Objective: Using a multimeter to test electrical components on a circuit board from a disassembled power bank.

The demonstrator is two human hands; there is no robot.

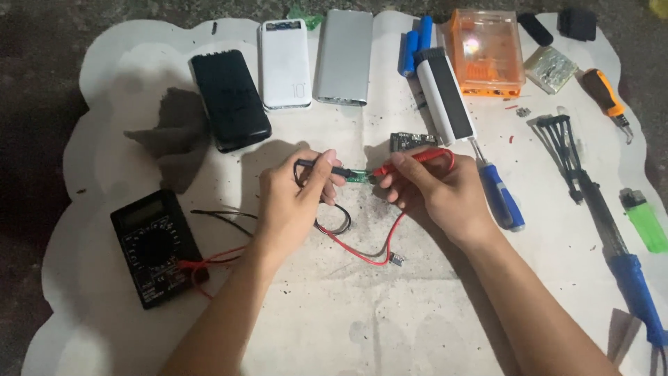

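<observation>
Between the hands, small green board [359, 177] under both probe tips. Left hand [296, 202] pinched shut on black probe [321, 166]; right hand [435, 191] pinched shut on red probe [410, 159]. Left of left hand, multimeter [156, 245]. Beyond right hand, orange box [485, 50], contents unclear.

A black probe [321, 166] and a red probe [417, 157] are lying almost level, tips pointing inward at each other. Both tips are meeting on a small green board [359, 177], which is lying flat on the white sheet between them.
</observation>
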